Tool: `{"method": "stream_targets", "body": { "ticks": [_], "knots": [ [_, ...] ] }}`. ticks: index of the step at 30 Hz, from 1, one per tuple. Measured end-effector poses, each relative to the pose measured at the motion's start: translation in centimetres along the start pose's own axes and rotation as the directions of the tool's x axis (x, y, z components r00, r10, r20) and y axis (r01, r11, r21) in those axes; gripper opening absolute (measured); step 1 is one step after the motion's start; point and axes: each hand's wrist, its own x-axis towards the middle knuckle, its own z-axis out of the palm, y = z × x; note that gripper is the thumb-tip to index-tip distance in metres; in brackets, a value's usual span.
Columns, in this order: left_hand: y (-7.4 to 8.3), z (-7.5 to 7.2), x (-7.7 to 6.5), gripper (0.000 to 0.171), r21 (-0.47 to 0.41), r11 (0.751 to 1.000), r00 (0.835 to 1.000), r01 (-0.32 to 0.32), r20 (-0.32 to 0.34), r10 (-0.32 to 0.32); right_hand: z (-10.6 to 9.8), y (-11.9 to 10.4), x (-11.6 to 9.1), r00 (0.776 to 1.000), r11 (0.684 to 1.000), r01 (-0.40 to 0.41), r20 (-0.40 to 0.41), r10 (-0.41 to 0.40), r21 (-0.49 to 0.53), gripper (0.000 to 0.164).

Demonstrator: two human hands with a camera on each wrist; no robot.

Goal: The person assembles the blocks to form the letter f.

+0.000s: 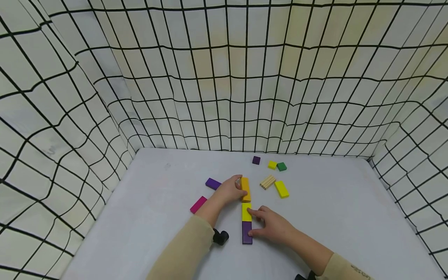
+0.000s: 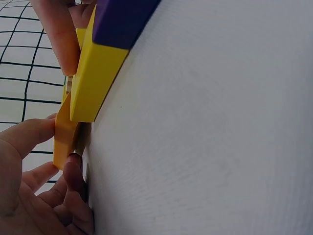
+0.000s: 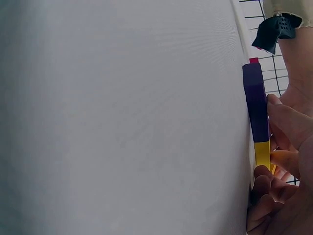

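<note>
In the head view, an orange block (image 1: 246, 186), a yellow block (image 1: 246, 216) and a dark purple block (image 1: 246, 238) form a line end to end. My left hand (image 1: 227, 191) pinches the orange block at the far end between thumb and fingers. In the left wrist view the orange block (image 2: 63, 134) looks slightly tilted against the yellow one. My right hand (image 1: 274, 225) lies along the line's right side. Its index fingertip touches the yellow block and its thumb the purple block (image 3: 256, 103). The remaining right fingers are bent close to the table in the right wrist view.
Left of the line lie a purple block (image 1: 212, 184) and a magenta block (image 1: 198, 204). To the right are a yellow block (image 1: 281, 189) and a light wooden ridged piece (image 1: 268, 182). Small dark purple (image 1: 256, 160), yellow (image 1: 272, 165) and green (image 1: 281, 166) blocks sit farther back. Black netting (image 1: 246, 77) surrounds the white table (image 1: 332, 202).
</note>
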Motion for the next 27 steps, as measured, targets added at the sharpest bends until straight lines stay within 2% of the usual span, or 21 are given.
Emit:
{"method": "stream_targets", "body": {
  "ticks": [6, 27],
  "knots": [
    [0.01, -0.13, -0.04, 0.067, 0.050, 0.999, 1.000, -0.022, 0.019, 0.021, -0.04, 0.00, -0.05, 1.000, 1.000, -0.002, -0.006, 0.002, -0.008, 0.075],
    [0.01, -0.45, -0.16, 0.066, 0.030, 0.999, 0.998, -0.025, 0.058, 0.023, 0.13, 0.12, 0.04, 1.000, 1.000, 0.009, -0.007, -0.009, -0.018, 0.074]
  ]
}}
